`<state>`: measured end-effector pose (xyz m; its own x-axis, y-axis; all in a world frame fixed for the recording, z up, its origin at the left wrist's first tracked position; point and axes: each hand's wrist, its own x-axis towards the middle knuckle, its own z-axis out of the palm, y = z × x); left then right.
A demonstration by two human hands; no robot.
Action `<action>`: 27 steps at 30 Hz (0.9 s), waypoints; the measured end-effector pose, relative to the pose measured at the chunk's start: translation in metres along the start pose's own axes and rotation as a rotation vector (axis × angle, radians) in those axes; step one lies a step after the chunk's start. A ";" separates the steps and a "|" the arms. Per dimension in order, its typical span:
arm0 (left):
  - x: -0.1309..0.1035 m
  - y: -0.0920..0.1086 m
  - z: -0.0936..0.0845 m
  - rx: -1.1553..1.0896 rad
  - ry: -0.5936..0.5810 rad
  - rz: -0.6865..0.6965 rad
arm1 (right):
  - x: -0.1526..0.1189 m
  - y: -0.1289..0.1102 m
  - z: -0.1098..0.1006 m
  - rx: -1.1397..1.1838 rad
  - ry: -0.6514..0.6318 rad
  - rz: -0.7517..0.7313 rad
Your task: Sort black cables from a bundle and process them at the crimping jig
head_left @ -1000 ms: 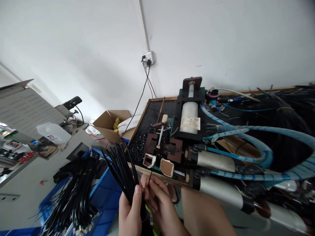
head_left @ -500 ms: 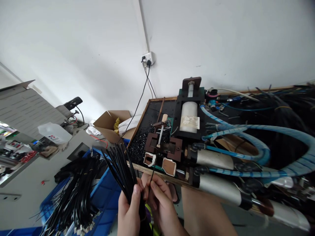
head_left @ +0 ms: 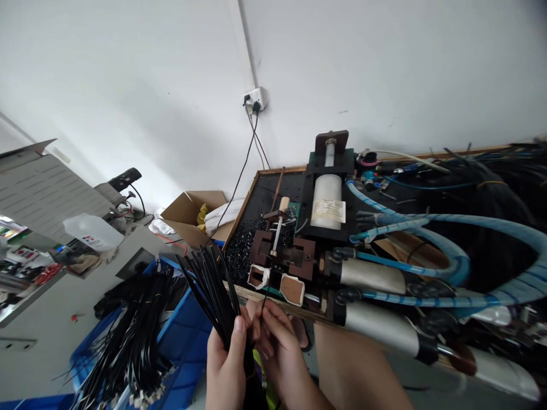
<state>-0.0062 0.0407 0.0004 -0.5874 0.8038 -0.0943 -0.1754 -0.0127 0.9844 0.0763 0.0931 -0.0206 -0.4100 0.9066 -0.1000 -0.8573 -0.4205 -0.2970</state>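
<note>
My left hand (head_left: 225, 364) is wrapped round a thick bundle of black cables (head_left: 213, 290), their cut ends fanning up and to the left. Close beside it, my right hand (head_left: 280, 344) pinches a single black cable (head_left: 265, 297) between thumb and fingers. That cable runs upward from my fingertips into the brown clamp jaws (head_left: 282, 254) of a pneumatic machine. Two pads with white edges (head_left: 292, 289) sit in front of the jaws, just above my right hand. The lower part of the bundle is partly hidden by my hands.
Black scraps (head_left: 239, 259) litter the wooden-edged bench behind the jaws. Air cylinders (head_left: 380, 327) and blue-wrapped hoses (head_left: 482, 225) stretch along the right. At lower left, a blue bin (head_left: 183, 341) holds more black cables (head_left: 132, 336) with connectors. A cardboard box (head_left: 183, 219) stands by the wall.
My right hand has shifted slightly up toward the jaws with the single cable, so less cable shows between fingers and machine. My left hand keeps its hold on the bundle.
</note>
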 end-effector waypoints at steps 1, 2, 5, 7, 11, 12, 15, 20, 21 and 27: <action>-0.001 0.001 0.001 0.008 0.001 0.008 | 0.000 -0.001 0.000 -0.004 0.006 0.006; -0.001 0.001 0.001 0.015 -0.001 0.019 | 0.000 -0.001 0.000 -0.009 0.011 0.011; -0.002 0.003 0.003 0.025 -0.009 0.044 | 0.000 -0.002 0.001 -0.024 0.010 0.016; -0.001 0.003 0.003 0.018 -0.008 0.054 | 0.001 -0.002 0.002 -0.027 0.004 0.018; -0.001 0.002 0.001 0.003 -0.019 0.049 | 0.001 -0.004 0.007 -0.017 0.001 0.030; -0.002 0.001 0.000 0.001 -0.020 0.044 | 0.001 -0.005 0.008 -0.014 0.001 0.034; -0.003 -0.001 0.000 -0.006 -0.017 0.030 | 0.000 -0.007 0.009 -0.015 -0.003 0.039; -0.002 0.000 0.002 -0.038 0.026 0.026 | 0.000 -0.002 0.003 -0.066 -0.014 0.024; -0.001 0.000 0.002 -0.042 0.017 0.020 | 0.000 -0.001 0.001 -0.087 -0.010 0.015; -0.010 0.005 0.009 -0.098 -0.009 0.039 | -0.010 -0.003 -0.006 -0.426 0.041 -0.201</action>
<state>0.0060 0.0374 0.0071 -0.5882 0.8069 -0.0549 -0.2293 -0.1013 0.9681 0.0847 0.0852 -0.0245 -0.2289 0.9728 -0.0351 -0.7112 -0.1917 -0.6764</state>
